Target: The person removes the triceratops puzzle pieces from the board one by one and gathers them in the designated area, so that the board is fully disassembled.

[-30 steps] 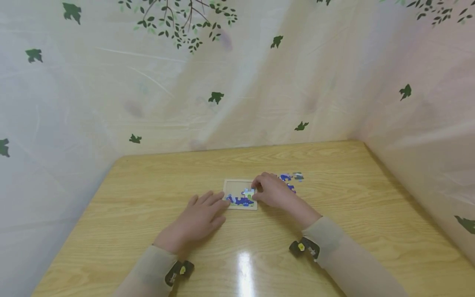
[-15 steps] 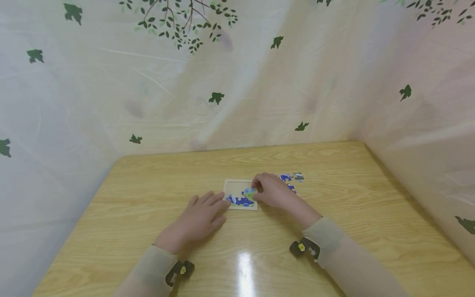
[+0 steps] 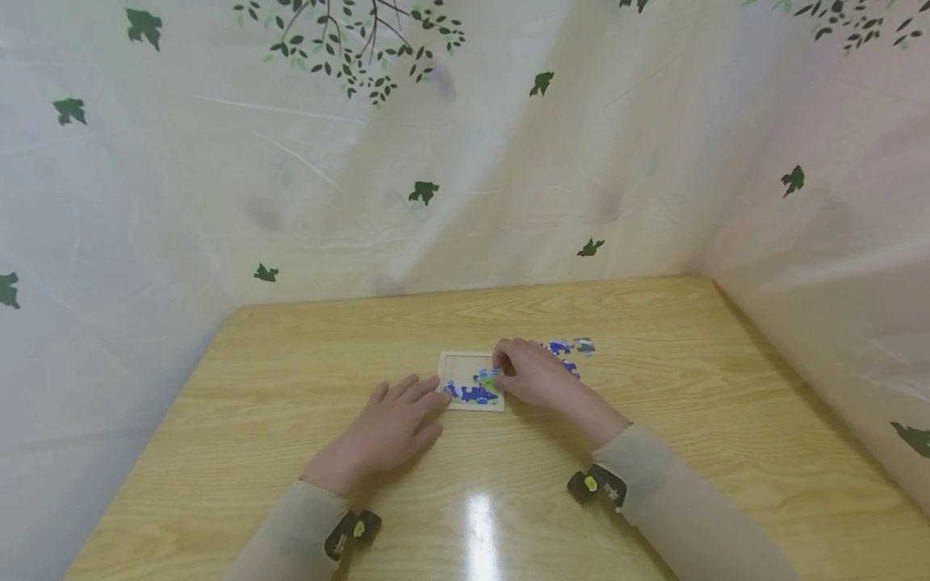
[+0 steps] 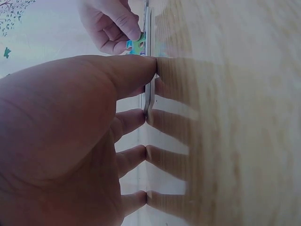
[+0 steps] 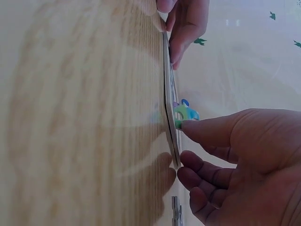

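A small square puzzle frame (image 3: 471, 407) lies on the table, with blue and green pieces along its lower part. The left hand (image 3: 385, 428) rests with spread fingers at the frame's left edge; in the left wrist view its fingertips touch the table and the frame. At the right edge, the right hand (image 3: 536, 376) pinches a green and blue puzzle piece (image 5: 187, 112) between thumb and fingers. That piece stands tilted up from the frame in the right wrist view. The fingers hide part of the frame's right side.
Several loose puzzle pieces (image 3: 559, 347) lie on the wooden table (image 3: 327, 339) behind and right of the right hand, one grey piece (image 3: 584, 345) outermost. A pale curtain (image 3: 327, 202) with leaf prints stands behind the table and at both sides.
The piece in the right hand has tilted, so its face now shows more green where it looked pale before. Both hands have stayed nearly in place.
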Demonstrator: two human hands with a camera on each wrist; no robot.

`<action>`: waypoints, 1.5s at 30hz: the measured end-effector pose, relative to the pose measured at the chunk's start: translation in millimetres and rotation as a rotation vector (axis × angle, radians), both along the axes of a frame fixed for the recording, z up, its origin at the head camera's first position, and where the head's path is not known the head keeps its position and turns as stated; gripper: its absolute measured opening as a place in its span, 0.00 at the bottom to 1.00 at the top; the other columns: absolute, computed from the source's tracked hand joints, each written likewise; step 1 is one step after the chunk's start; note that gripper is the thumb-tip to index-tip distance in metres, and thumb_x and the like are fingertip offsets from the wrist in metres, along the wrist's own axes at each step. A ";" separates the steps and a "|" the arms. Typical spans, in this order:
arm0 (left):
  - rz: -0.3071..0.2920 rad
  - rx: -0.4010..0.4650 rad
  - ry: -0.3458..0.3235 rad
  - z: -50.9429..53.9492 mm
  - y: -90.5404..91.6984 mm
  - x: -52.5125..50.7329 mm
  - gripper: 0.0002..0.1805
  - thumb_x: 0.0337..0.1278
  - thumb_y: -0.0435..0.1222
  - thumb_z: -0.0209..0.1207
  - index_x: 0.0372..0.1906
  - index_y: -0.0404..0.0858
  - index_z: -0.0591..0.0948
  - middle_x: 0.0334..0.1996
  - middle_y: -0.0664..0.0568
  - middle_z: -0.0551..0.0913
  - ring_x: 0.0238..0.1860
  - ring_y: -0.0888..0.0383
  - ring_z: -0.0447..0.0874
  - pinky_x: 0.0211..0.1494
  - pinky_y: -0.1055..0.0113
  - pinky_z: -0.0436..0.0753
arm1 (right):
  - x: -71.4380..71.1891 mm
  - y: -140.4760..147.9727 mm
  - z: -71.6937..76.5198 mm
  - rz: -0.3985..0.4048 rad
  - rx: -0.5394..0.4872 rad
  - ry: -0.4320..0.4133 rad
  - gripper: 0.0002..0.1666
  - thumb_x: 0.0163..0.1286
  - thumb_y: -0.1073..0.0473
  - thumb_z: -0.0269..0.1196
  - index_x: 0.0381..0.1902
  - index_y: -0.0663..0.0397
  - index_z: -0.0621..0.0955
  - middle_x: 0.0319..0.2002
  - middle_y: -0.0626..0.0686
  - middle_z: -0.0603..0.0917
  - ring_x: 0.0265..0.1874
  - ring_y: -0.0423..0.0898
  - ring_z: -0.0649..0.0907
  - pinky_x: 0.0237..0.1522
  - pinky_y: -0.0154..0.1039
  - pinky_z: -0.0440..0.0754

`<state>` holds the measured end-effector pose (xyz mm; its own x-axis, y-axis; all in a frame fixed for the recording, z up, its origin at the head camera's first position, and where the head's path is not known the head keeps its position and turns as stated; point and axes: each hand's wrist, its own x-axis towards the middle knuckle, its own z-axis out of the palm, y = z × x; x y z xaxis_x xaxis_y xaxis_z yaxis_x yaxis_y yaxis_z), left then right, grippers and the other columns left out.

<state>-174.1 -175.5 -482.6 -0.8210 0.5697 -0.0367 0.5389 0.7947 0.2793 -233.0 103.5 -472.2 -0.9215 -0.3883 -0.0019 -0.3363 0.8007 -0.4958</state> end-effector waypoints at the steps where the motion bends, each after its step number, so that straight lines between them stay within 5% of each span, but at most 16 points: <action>1: -0.001 -0.002 0.002 -0.2 0.0 -0.1 0.27 0.87 0.47 0.56 0.82 0.46 0.75 0.86 0.44 0.64 0.86 0.34 0.55 0.83 0.24 0.49 | 0.0 0.2 -0.3 0.000 -0.001 0.000 0.09 0.77 0.58 0.74 0.46 0.50 0.82 0.39 0.48 0.82 0.41 0.48 0.78 0.47 0.46 0.79; 17: 0.001 -0.006 0.001 -1.2 -0.3 0.2 0.28 0.87 0.47 0.55 0.82 0.46 0.75 0.86 0.44 0.63 0.86 0.34 0.55 0.83 0.24 0.49 | 2.7 -0.8 4.4 0.030 -0.012 -0.018 0.11 0.79 0.56 0.72 0.39 0.46 0.80 0.34 0.46 0.80 0.35 0.46 0.77 0.40 0.42 0.77; 45: -0.001 0.008 -0.010 -1.7 -0.3 -0.2 0.28 0.87 0.46 0.55 0.83 0.45 0.74 0.87 0.45 0.62 0.87 0.34 0.53 0.84 0.24 0.48 | 8.7 -1.4 9.2 0.019 -0.078 -0.076 0.08 0.81 0.58 0.69 0.41 0.45 0.80 0.35 0.46 0.82 0.33 0.45 0.79 0.37 0.41 0.79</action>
<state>-174.3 -175.8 -484.2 -0.8200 0.5710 -0.0402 0.5372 0.7918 0.2905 -224.3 102.1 -463.0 -0.9122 -0.4077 -0.0406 -0.3103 0.7523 -0.5812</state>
